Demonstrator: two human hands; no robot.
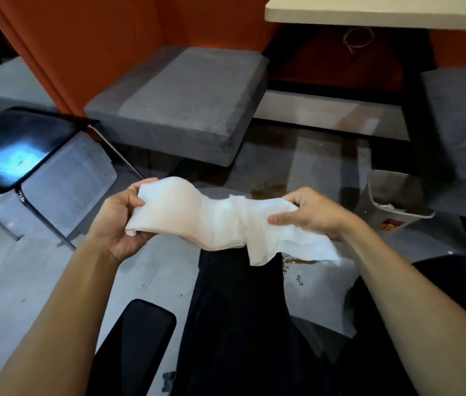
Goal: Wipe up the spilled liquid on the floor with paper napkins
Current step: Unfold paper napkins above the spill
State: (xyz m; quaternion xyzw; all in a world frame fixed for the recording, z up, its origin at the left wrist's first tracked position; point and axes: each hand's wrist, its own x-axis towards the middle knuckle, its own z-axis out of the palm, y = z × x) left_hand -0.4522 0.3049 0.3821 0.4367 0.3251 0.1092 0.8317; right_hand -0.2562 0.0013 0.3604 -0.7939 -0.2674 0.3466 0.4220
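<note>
i'd call this an office lounge or a cafe-style seating booth. tall orange upholstered partitions (83, 38) wall in the nook, with a grey cushioned bench seat (186, 98) on one side and another grey seat (460, 115) facing it. a pale tabletop (380, 10) runs between them, with a loose cord (357, 41) hanging underneath. a black chair on thin metal legs (8, 147) stands on the smooth grey concrete floor (11, 281), and a small grey waste bin (394, 201) sits by the far seat.
</note>
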